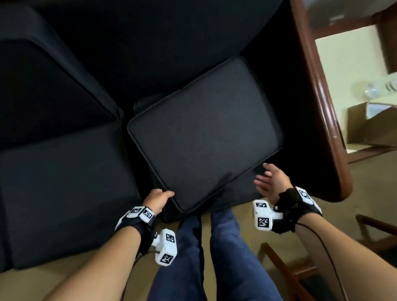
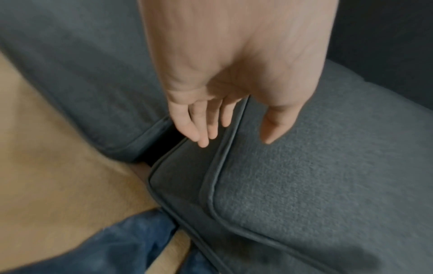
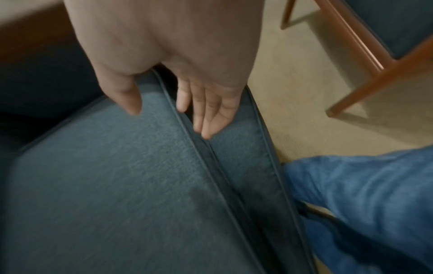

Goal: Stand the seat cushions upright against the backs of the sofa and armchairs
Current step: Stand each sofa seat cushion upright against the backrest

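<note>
A dark seat cushion (image 1: 205, 132) lies skewed on the right end of the sofa (image 1: 152, 36), its near corner jutting past the seat's front. My left hand (image 1: 157, 199) is at the near-left corner: thumb over the top face, straight fingers (image 2: 201, 129) along the side panel of the cushion (image 2: 328, 185). My right hand (image 1: 269, 183) is open at the cushion's near-right edge. In the right wrist view the right hand (image 3: 171, 124) has its thumb above the cushion (image 3: 105, 176) and its fingers (image 3: 211, 118) at the seam beneath it.
A second seat cushion (image 1: 63, 202) lies flat to the left, another dark cushion (image 1: 44, 88) behind it. A wooden armrest (image 1: 318, 98) bounds the sofa's right. Beyond it stand a plastic bottle (image 1: 389, 82) and cardboard box (image 1: 374, 127). A wooden chair frame (image 1: 290, 266) is by my legs (image 1: 223, 252).
</note>
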The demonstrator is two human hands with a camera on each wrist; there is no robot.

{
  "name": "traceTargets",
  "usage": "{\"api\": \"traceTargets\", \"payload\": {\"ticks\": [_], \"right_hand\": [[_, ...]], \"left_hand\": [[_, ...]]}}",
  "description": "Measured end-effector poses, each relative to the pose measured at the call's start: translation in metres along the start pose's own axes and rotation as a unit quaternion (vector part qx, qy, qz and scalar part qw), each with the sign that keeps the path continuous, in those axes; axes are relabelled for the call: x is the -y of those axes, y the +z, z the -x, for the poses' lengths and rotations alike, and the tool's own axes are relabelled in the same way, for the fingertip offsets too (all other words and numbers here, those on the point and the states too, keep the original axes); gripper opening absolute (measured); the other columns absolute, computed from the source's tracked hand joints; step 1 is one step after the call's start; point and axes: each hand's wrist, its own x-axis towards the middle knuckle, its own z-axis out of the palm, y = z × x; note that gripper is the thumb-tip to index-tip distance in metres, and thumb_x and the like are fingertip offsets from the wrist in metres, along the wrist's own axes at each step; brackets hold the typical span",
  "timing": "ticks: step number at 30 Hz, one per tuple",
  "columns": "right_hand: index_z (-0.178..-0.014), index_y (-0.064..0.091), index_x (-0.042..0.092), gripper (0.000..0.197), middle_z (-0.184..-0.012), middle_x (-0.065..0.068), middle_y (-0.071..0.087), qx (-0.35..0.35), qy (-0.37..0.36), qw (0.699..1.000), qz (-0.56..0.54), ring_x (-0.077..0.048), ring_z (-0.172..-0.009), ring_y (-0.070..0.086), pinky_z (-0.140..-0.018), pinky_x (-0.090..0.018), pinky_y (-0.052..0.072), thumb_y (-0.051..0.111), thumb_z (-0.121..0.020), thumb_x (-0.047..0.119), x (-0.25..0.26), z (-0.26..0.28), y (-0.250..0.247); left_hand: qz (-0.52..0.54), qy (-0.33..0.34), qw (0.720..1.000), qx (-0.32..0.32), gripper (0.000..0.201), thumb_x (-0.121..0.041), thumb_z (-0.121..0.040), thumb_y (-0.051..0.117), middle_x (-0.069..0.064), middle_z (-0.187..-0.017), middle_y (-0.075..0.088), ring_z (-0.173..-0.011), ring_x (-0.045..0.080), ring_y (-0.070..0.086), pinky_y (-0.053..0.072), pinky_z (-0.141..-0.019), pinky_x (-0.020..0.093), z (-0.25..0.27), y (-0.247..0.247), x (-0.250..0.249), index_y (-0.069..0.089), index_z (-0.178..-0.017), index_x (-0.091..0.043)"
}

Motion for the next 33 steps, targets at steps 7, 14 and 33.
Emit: {"api": "traceTargets", "payload": {"ticks": [7, 14, 33], "right_hand": [[-0.125, 0.052, 0.023, 0.064, -0.118, -0.006, 0.053, -0.022, 0.029, 0.999, 0.009, -0.026, -0.103, 0.057, -0.093, -0.041, 0.046, 0.071, -0.074, 0.056, 0.020, -0.059, 0.026], [-0.109, 0.071, 0.013, 0.040, -0.111, -0.010, 0.074, 0.100, 0.074, 0.985, -0.122, -0.030, -0.096, 0.071, -0.086, -0.044, 0.051, 0.067, -0.079, 0.038, 0.033, -0.079, 0.030], [-0.118, 0.066, 0.004, 0.091, -0.113, -0.019, 0.072, 0.171, 0.067, 0.970, -0.161, -0.037, -0.098, 0.070, -0.084, -0.051, 0.048, 0.088, -0.031, 0.016, 0.057, -0.008, 0.028]], "left_hand": [[0.173, -0.082, 0.982, 0.005, 0.031, -0.020, -0.093, 0.063, 0.000, -0.118, 0.051, -0.123, 0.024, 0.047, 0.034, -0.108, 0.038, -0.014, 0.035, -0.002, 0.051, -0.121, -0.016], [0.298, -0.100, 0.949, -0.001, 0.055, -0.033, -0.075, 0.075, -0.002, -0.131, 0.062, -0.128, 0.020, 0.051, 0.033, -0.106, 0.036, -0.031, 0.048, 0.005, 0.059, -0.126, -0.021], [0.347, 0.008, 0.936, -0.057, 0.048, -0.021, -0.089, 0.066, 0.002, -0.127, 0.056, -0.096, 0.007, 0.055, 0.038, -0.082, 0.020, 0.038, 0.012, -0.009, 0.050, -0.133, -0.011]]}}
